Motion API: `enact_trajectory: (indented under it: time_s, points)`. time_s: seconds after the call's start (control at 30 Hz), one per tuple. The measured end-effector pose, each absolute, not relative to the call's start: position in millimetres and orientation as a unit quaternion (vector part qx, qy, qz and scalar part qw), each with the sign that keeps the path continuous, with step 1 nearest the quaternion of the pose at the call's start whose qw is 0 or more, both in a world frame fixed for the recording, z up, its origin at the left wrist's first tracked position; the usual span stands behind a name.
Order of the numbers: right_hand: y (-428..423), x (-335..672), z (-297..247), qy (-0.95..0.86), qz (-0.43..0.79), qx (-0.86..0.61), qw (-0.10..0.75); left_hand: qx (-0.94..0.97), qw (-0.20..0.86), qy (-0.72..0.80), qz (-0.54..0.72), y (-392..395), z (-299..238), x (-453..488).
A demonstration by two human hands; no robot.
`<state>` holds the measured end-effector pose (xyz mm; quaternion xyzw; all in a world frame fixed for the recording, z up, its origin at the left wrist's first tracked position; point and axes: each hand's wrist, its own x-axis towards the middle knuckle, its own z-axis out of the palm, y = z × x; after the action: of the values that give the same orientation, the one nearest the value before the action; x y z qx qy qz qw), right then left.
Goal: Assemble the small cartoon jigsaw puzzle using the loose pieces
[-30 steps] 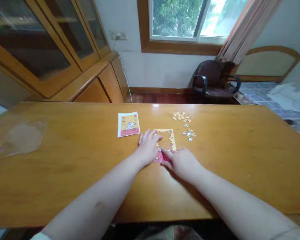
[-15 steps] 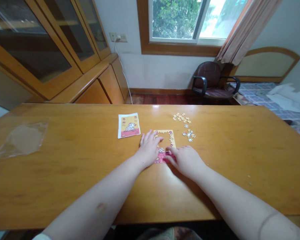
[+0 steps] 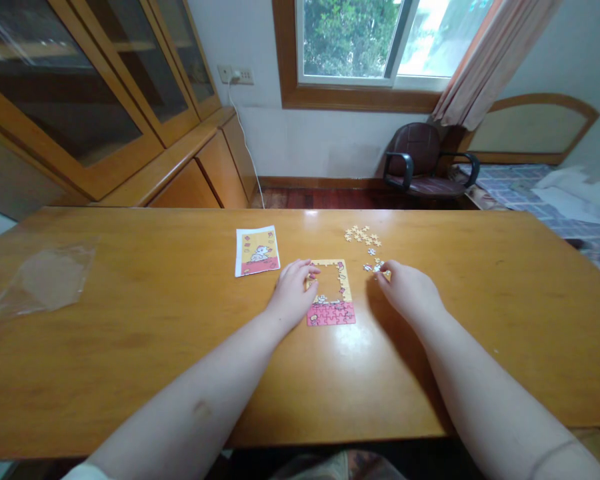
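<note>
A small part-built jigsaw puzzle (image 3: 331, 313) lies on the wooden table (image 3: 130, 320), with a yellow frame and a finished pink bottom strip. My left hand (image 3: 291, 293) rests flat on the table against the puzzle's left edge, fingers stretched out. My right hand (image 3: 407, 288) has its fingertips at a small cluster of loose white pieces (image 3: 375, 265) right of the puzzle; its fingers are curled, and I cannot make out whether they hold a piece. A second group of loose yellow pieces (image 3: 363, 235) lies farther back.
A picture card (image 3: 257, 251) showing the puzzle image lies left of the puzzle. A clear plastic bag (image 3: 43, 280) sits at the table's left. Beyond the table stand a wooden cabinet (image 3: 130, 100), a dark armchair (image 3: 423, 160) and a window.
My right hand left the puzzle's pink bottom edge and moved right and away to the loose white pieces. The pink strip now shows in full. My left hand barely moved.
</note>
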<state>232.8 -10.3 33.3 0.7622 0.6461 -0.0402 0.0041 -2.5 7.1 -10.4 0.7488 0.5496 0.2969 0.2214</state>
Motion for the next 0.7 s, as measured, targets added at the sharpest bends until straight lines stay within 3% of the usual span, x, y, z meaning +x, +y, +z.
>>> enact_trajectory:
  time_s: [0.7]
  points:
    - [12,257,9,0.644,-0.134,0.750,-0.061,0.744,0.232,0.551,0.298,7,-12,-2]
